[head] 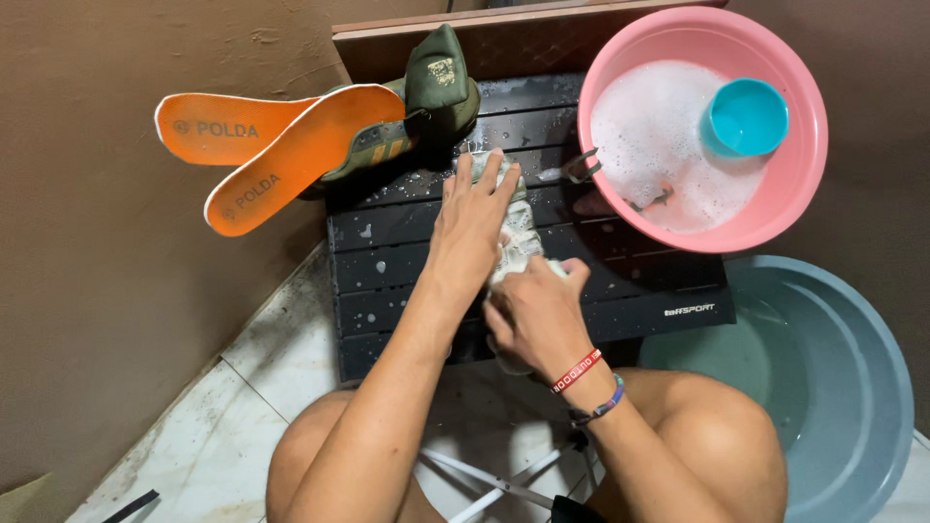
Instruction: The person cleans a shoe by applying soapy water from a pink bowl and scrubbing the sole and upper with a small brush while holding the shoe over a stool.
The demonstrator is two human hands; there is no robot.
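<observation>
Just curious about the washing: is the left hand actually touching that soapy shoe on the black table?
Touching. The head view shows the left hand pressed flat on the soapy shoe, fingers draped over it.

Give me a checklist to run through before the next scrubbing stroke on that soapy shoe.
1. Left hand pressing the pale, sudsy shoe flat on the black slatted folding table: ok.
2. Right hand closed at the shoe's near end: ok; whether it holds a brush: cannot tell.
3. Pink plastic basin holds foamy water, teal cup floating in it: ok.
4. Grey-blue tub holds water: ok.
5. Olive green shoe and two orange insoles set apart from the scrubbing: ok.
</observation>
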